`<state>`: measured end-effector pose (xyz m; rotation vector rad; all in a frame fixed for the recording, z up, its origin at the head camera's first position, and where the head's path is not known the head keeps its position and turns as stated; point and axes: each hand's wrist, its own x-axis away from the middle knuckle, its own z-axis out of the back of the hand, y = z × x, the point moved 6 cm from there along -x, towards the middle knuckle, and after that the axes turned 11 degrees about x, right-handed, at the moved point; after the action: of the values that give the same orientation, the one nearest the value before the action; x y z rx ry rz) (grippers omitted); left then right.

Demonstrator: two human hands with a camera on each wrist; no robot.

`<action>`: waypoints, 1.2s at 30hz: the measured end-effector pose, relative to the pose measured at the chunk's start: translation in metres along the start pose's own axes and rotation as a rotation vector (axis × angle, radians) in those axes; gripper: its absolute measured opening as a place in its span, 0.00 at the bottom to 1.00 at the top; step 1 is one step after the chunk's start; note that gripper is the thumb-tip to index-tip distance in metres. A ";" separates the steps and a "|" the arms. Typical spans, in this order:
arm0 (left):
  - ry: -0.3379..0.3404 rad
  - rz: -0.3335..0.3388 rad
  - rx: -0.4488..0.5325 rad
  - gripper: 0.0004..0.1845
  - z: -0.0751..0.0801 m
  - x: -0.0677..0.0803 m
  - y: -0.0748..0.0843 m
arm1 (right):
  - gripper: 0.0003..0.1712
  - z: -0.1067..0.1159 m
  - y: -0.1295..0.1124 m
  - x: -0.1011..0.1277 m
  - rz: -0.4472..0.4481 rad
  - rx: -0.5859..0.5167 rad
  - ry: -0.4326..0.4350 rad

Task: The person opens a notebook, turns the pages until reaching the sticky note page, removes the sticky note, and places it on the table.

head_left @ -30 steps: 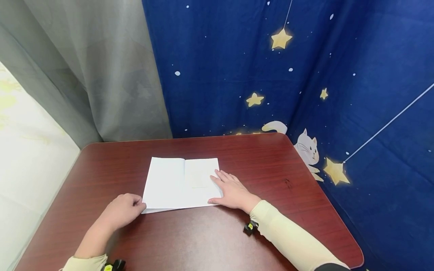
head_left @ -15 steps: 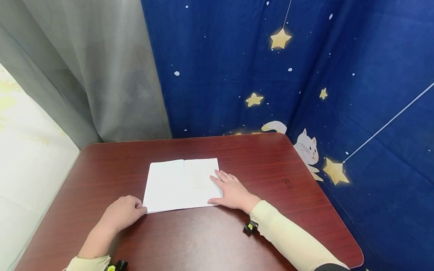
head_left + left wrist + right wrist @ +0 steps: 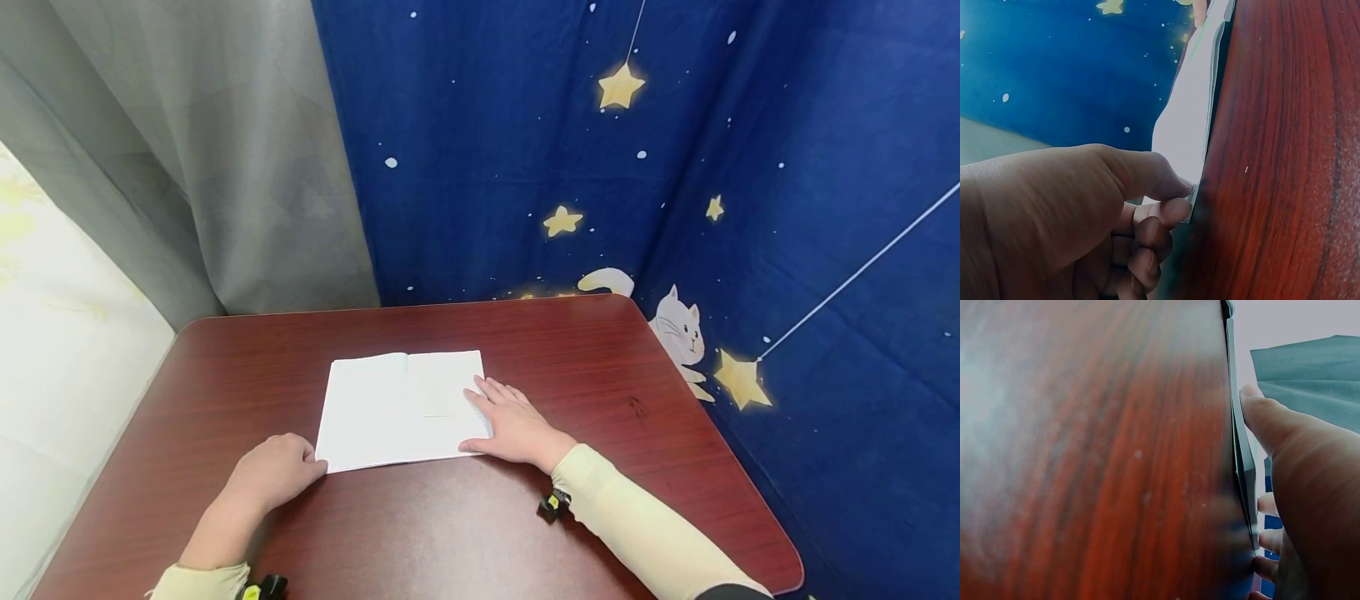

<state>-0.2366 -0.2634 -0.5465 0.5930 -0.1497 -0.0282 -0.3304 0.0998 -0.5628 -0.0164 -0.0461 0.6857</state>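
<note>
Dark red wooden table (image 3: 450, 533); white open booklet (image 3: 390, 412) lying flat.

The right hand (image 3: 516, 427) covers the paper's (image 3: 390, 412) near right corner. In the right wrist view the paper (image 3: 1242, 456) shows only edge-on, and the desk (image 3: 1085, 456) is blurred.

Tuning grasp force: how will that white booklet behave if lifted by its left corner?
Probably floppy: the booklet looks thin, lying flat on the table. Likely light; the left hand pinches one corner. It may slide on the glossy top, which could be why the right hand presses flat on it.
</note>
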 end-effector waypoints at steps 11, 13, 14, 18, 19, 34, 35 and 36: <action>0.160 -0.132 -0.007 0.19 0.011 -0.014 0.027 | 0.59 0.000 -0.001 0.000 -0.002 -0.001 -0.007; 0.193 -0.210 0.011 0.12 0.009 -0.020 0.040 | 0.59 0.001 -0.001 0.000 -0.004 -0.002 -0.008; 0.200 -0.250 0.016 0.10 0.007 -0.024 0.046 | 0.59 0.001 -0.001 0.000 -0.006 -0.003 -0.008; 0.182 -0.384 0.003 0.23 -0.006 -0.037 0.068 | 0.58 0.003 -0.002 0.000 -0.013 -0.014 -0.011; 0.170 -0.405 -0.004 0.27 -0.010 -0.039 0.072 | 0.58 0.003 -0.003 0.001 -0.014 -0.016 -0.011; 0.006 -0.382 -0.131 0.53 -0.040 -0.060 0.083 | 0.58 0.003 -0.003 0.001 -0.017 -0.005 -0.025; -0.005 -0.370 -0.135 0.53 -0.041 -0.061 0.082 | 0.58 0.003 -0.003 0.001 -0.017 -0.006 -0.026; -0.015 -0.358 -0.138 0.53 -0.041 -0.061 0.081 | 0.58 0.003 -0.003 0.001 -0.016 -0.008 -0.026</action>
<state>-0.2925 -0.1686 -0.5431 0.4756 -0.0544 -0.3872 -0.3280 0.0982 -0.5601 -0.0154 -0.0737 0.6698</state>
